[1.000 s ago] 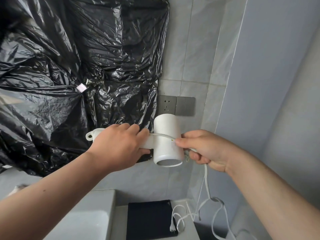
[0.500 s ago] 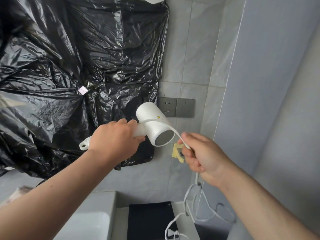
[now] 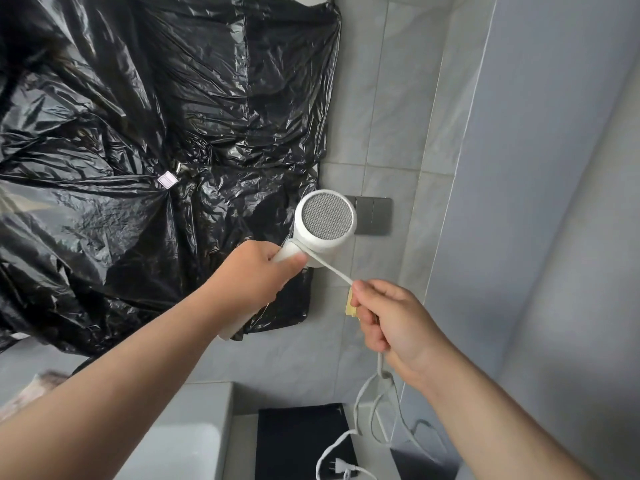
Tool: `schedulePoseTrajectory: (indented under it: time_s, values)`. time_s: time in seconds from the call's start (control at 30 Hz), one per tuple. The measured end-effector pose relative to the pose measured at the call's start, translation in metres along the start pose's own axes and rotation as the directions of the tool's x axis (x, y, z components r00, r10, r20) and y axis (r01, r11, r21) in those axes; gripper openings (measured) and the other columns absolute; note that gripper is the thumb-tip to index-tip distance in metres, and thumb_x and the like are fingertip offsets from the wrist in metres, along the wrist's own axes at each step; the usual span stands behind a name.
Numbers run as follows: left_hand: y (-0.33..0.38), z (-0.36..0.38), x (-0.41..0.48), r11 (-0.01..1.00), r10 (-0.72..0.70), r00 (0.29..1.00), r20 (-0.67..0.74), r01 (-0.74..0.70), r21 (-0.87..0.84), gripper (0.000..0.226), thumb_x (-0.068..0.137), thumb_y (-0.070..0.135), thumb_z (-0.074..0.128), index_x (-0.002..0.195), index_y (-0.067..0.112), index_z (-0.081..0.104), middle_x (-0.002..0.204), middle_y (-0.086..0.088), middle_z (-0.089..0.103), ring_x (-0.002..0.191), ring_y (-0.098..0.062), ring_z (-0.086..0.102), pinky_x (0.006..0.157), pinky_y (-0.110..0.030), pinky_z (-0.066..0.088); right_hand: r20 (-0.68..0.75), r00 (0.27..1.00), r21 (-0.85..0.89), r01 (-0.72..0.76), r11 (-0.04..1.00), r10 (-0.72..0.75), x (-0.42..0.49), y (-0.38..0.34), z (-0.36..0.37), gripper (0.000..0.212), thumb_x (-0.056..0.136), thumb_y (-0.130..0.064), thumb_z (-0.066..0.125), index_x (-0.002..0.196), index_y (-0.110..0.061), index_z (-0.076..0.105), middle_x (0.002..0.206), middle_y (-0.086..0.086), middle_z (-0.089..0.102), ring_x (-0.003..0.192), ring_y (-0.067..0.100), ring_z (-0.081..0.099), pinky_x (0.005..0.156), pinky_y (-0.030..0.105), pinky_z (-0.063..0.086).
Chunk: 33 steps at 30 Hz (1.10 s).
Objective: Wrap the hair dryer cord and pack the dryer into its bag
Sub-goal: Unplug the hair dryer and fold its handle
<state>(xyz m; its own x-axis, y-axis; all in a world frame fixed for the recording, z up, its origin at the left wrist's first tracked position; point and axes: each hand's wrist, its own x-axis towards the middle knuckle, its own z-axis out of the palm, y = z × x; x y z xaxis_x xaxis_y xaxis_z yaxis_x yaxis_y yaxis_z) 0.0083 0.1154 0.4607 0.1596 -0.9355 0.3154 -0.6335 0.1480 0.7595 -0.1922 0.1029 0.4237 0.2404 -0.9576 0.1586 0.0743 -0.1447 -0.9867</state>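
My left hand (image 3: 254, 271) grips the handle of the white hair dryer (image 3: 325, 223), held up in front of the tiled wall with its round grey mesh end facing me. The white cord (image 3: 334, 271) runs taut from the handle's top to my right hand (image 3: 388, 320), which pinches it. Below that hand the cord hangs in loose loops (image 3: 372, 407) down to the plug (image 3: 341, 466). The plug lies on a flat black bag (image 3: 298, 441) on the counter.
Crumpled black plastic sheeting (image 3: 156, 150) covers the wall at left. A grey socket panel (image 3: 375, 216) sits behind the dryer, and a yellow hook (image 3: 350, 303) is stuck on the tiles. A white basin (image 3: 180, 445) is at the bottom left, a grey partition (image 3: 536, 202) at right.
My left hand turned the dryer so its mesh end now faces me and raised it. My right hand drew the cord down and to the right, off the barrel.
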Motion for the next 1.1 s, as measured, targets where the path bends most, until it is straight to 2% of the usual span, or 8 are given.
schedulePoseTrajectory:
  time_s: [0.13,0.3,0.5,0.63,0.7,0.83,0.97,1.1]
  values:
    - [0.003,0.004,-0.007,0.940,-0.149,0.972,0.181,0.196,-0.279,0.043,0.094,0.050,0.054,0.080,0.010,0.063,0.064,-0.005,0.063,0.051,-0.015,0.056,0.053,-0.026,0.045,-0.021,1.000,-0.085,-0.017,0.996,0.016,0.007,-0.001,-0.007,0.025,0.096,-0.023,0.056,0.075,-0.010,0.057,0.052,-0.005,0.031,0.040,0.008,0.022,0.039,0.021,0.015]
    - [0.005,0.014,-0.015,0.657,-0.203,0.862,0.465,0.472,-0.588,0.048,0.094,0.052,0.053,0.096,0.005,0.063,0.063,-0.007,0.059,0.051,-0.020,0.053,0.050,-0.028,0.043,-0.028,0.998,-0.115,-0.066,0.991,0.063,0.015,-0.004,-0.007,0.027,0.089,-0.037,0.064,0.082,-0.011,0.070,0.050,-0.009,0.030,0.044,0.010,0.022,0.044,0.025,0.014]
    - [0.000,0.022,-0.021,0.496,-0.111,0.807,0.580,0.551,-0.671,0.055,0.085,0.056,0.055,0.097,0.003,0.062,0.064,-0.007,0.056,0.048,-0.018,0.050,0.044,-0.023,0.045,-0.086,0.990,-0.151,-0.127,0.980,0.115,0.020,0.004,-0.008,0.041,0.079,-0.049,0.072,0.075,-0.011,0.056,0.054,-0.003,0.037,0.042,0.012,0.025,0.042,0.025,0.019]
    - [0.002,0.026,-0.028,0.374,-0.003,0.760,0.650,0.604,-0.704,0.056,0.081,0.057,0.054,0.092,0.003,0.064,0.064,-0.006,0.053,0.045,-0.016,0.050,0.040,-0.022,0.044,0.077,0.988,-0.013,-0.132,0.991,0.133,0.022,0.009,-0.012,0.068,0.069,-0.055,0.072,0.112,-0.004,0.058,0.089,0.010,0.061,0.041,0.008,0.027,0.038,0.022,0.016]
    - [0.002,0.029,-0.032,0.306,0.054,0.731,0.681,0.637,-0.708,0.056,0.080,0.056,0.055,0.092,0.003,0.065,0.064,-0.006,0.052,0.044,-0.015,0.050,0.039,-0.021,0.044,0.196,0.977,0.001,-0.080,0.997,0.078,0.021,0.008,-0.016,0.067,0.069,-0.054,0.069,0.120,-0.010,0.062,0.101,0.009,0.067,0.042,0.008,0.027,0.037,0.020,0.016]
    - [-0.004,0.036,-0.034,0.232,0.108,0.703,0.703,0.670,-0.705,0.058,0.080,0.058,0.054,0.091,0.002,0.065,0.064,-0.005,0.053,0.043,-0.014,0.051,0.039,-0.021,0.045,0.209,0.974,0.059,-0.105,0.993,0.090,0.025,0.009,-0.020,0.045,0.072,-0.038,0.071,0.105,-0.007,0.064,0.092,0.010,0.063,0.047,0.008,0.024,0.039,0.020,0.016]
    - [-0.010,0.039,-0.031,0.213,0.103,0.659,0.745,0.717,-0.664,0.061,0.082,0.060,0.054,0.090,0.000,0.065,0.072,-0.007,0.054,0.042,-0.014,0.052,0.039,-0.021,0.045,0.292,0.948,0.150,-0.178,0.972,0.128,0.024,0.012,-0.021,0.041,0.086,-0.024,0.063,0.124,-0.010,0.059,0.081,0.002,0.069,0.048,0.005,0.026,0.038,0.015,0.018]
    - [-0.011,0.040,-0.033,0.221,0.098,0.661,0.744,0.715,-0.664,0.061,0.081,0.057,0.055,0.106,0.002,0.064,0.075,-0.008,0.056,0.041,-0.016,0.052,0.039,-0.020,0.045,0.356,0.930,0.212,-0.178,0.961,0.094,0.021,0.014,-0.023,0.049,0.083,-0.019,0.062,0.130,-0.006,0.054,0.081,0.000,0.066,0.050,0.004,0.030,0.040,0.014,0.020]
